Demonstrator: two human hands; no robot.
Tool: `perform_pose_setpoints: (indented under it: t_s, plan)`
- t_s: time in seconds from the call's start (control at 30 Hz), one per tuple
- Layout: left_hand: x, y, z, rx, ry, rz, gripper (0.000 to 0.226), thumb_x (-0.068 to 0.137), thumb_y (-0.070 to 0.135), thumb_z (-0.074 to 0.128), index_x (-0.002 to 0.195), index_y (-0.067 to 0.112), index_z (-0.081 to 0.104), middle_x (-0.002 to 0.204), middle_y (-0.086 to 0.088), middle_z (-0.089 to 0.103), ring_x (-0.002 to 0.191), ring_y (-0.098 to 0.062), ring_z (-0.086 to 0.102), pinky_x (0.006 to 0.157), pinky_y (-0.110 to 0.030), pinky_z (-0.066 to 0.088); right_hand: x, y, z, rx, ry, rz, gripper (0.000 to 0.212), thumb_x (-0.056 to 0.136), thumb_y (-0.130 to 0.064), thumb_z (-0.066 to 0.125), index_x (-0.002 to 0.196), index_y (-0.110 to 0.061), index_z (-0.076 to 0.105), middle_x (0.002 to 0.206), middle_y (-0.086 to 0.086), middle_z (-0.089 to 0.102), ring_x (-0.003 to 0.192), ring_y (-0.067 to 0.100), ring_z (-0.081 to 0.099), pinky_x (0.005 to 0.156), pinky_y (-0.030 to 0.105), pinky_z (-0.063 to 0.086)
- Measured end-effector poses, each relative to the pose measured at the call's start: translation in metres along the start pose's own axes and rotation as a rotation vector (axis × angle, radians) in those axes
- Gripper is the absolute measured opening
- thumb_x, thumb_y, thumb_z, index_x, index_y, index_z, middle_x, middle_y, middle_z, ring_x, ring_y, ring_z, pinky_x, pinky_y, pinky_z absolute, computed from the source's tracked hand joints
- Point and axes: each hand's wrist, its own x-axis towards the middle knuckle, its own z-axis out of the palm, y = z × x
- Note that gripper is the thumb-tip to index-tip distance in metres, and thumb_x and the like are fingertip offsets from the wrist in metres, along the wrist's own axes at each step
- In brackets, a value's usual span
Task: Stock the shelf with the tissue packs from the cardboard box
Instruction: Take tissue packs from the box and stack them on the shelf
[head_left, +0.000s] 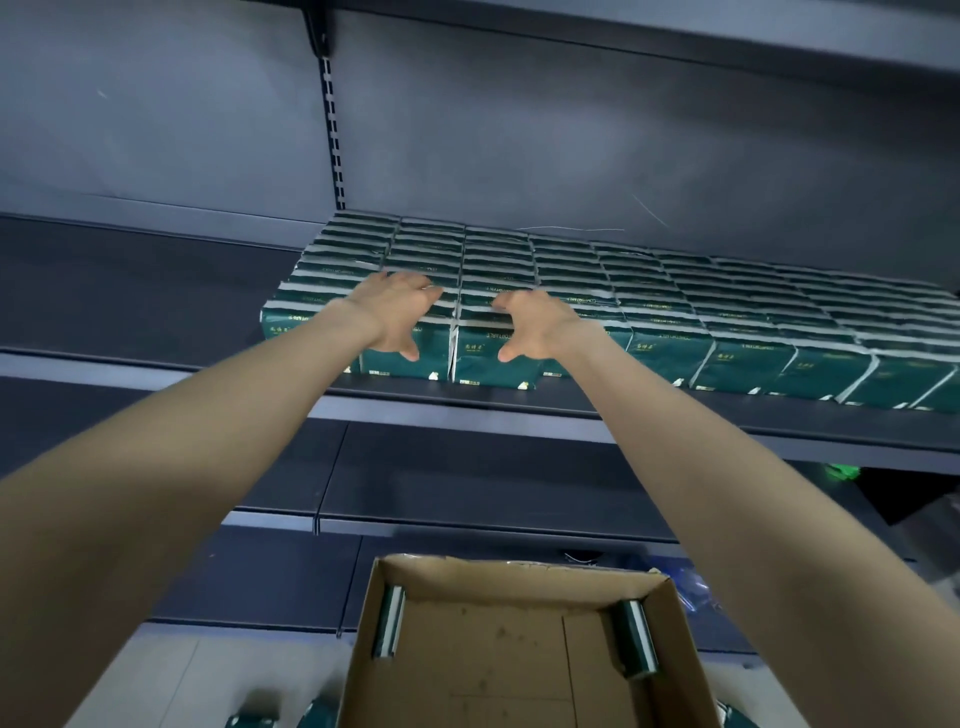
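Left hand (397, 312) and right hand (535, 325) spread open, fingers resting on dark green plastic-wrapped tissue packs (670, 312) packed in rows on grey metal shelf (156, 332); below, open brown cardboard box (514, 644) with two more green packs upright against its sides

Dim, cool, bluish indoor light. A soft pale glow spreads across the grey back panel (519, 140) toward twelve o'clock, fading into darkness at the corners. The green tissue packs (571, 291) show thin white glints along their edges. Both forearms look smooth and slightly smeared by motion blur. Wide-angle distortion bends the shelf edge (467, 410) and stretches the arms toward four and eight o'clock. The cardboard box (519, 649) at six o'clock is evenly lit, its inner walls lightly shadowed.
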Motion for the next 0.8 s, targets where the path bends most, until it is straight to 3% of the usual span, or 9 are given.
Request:
perform_pose_setpoints:
  t_s: [0.07,0.13,0.43,0.57,0.73,0.8]
  plan:
    - [-0.018,0.003,-0.010,-0.015,-0.009,-0.028,0.087,0.077,0.036,0.076,0.146,0.012,0.029,0.143,-0.010,0.042,0.130,-0.029,0.042,0.103,-0.042,0.039,-0.014,-0.003,-0.008,0.037,-0.003,-0.019,0.070,0.081,-0.014,0.074,0.142,-0.013,0.041,0.136,0.012,0.050,0.123,0.031,0.049,0.100,0.042,0.043]
    - [-0.037,0.008,-0.014,-0.039,-0.024,-0.053,0.083,0.077,0.036,0.077,0.144,0.012,0.033,0.138,-0.009,0.047,0.126,-0.029,0.046,0.098,-0.042,0.044,-0.028,-0.006,-0.009,0.039,-0.018,-0.043,0.070,0.079,-0.014,0.075,0.141,-0.013,0.043,0.137,0.012,0.049,0.124,0.032,0.048,0.100,0.042,0.043]
    - [-0.120,0.033,0.030,-0.106,-0.244,-0.160,0.080,0.072,0.037,0.080,0.138,0.017,0.040,0.129,-0.007,0.053,0.117,-0.030,0.052,0.087,-0.043,0.049,-0.078,-0.031,0.047,0.080,-0.199,-0.111,0.064,0.079,-0.018,0.077,0.136,-0.011,0.048,0.134,0.012,0.050,0.119,0.032,0.051,0.097,0.041,0.046]
    - [-0.142,0.036,0.070,-0.177,-0.332,-0.189,0.085,0.075,0.034,0.078,0.145,0.017,0.032,0.132,-0.008,0.050,0.119,-0.029,0.050,0.087,-0.040,0.048,-0.083,-0.045,0.091,0.091,-0.293,-0.132,0.060,0.079,-0.017,0.076,0.133,-0.011,0.050,0.130,0.010,0.054,0.115,0.030,0.054,0.093,0.038,0.047]
    - [-0.157,0.036,0.138,-0.296,-0.435,-0.202,0.080,0.075,0.034,0.078,0.142,0.018,0.036,0.130,-0.008,0.052,0.115,-0.030,0.053,0.081,-0.039,0.048,-0.075,-0.060,0.155,0.136,-0.393,-0.118,0.057,0.080,-0.015,0.075,0.132,-0.012,0.051,0.130,0.012,0.054,0.112,0.033,0.056,0.095,0.043,0.047]
    - [-0.162,0.036,0.171,-0.337,-0.487,-0.202,0.078,0.078,0.034,0.076,0.142,0.017,0.036,0.132,-0.008,0.052,0.117,-0.029,0.053,0.085,-0.039,0.048,-0.071,-0.065,0.186,0.151,-0.437,-0.112,0.055,0.081,-0.014,0.074,0.131,-0.013,0.051,0.128,0.011,0.056,0.110,0.032,0.057,0.092,0.041,0.049]
